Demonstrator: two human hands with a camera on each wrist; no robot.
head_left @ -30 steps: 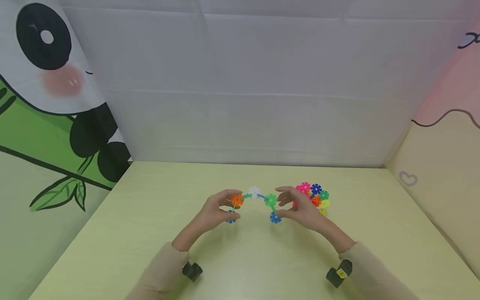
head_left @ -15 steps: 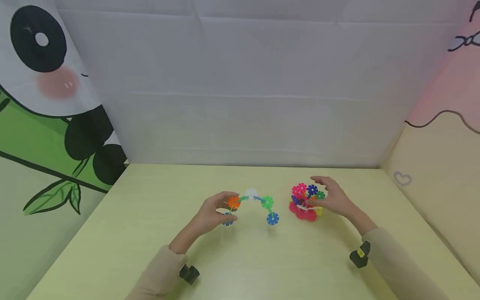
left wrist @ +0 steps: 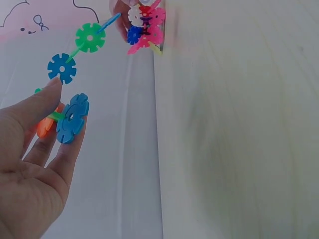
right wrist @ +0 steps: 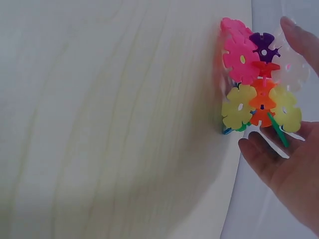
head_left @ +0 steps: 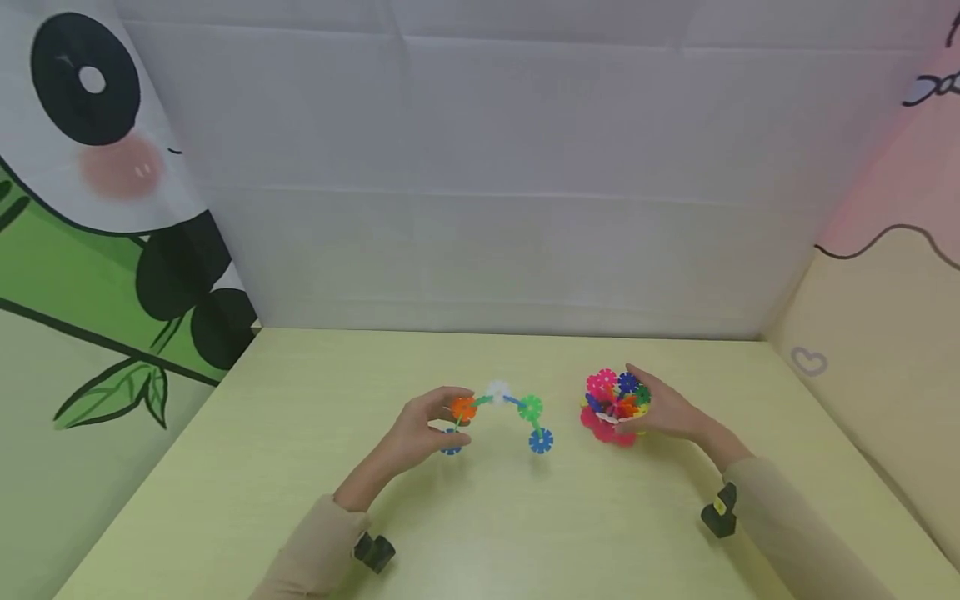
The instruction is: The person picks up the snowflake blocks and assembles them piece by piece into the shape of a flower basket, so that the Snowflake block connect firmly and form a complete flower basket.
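An arched chain of snowflake building discs [head_left: 498, 392], in orange, white, green and blue, hangs a little above the table in the head view. My left hand [head_left: 412, 429] holds its left end, with thumb and fingers about the orange and blue discs; the left wrist view shows this blue disc [left wrist: 73, 119] between them. To the right sits a flower-like cluster of snowflake discs [head_left: 602, 384] in pink, blue, green, orange and yellow. Round its right side my right hand [head_left: 667, 408] grips, thumb in front by a white disc [right wrist: 290, 69], fingers behind the yellow discs.
Both things are on or over a pale wood-grain table [head_left: 480, 533]. A white cloth wall [head_left: 480, 183] rises at its far edge. Printed cartoon panels stand left and right. Each wrist wears a small dark camera.
My right hand has left the right end of the chain and moved right to the flower-like cluster, where its fingers have closed in. My left hand keeps the chain nearly in place.
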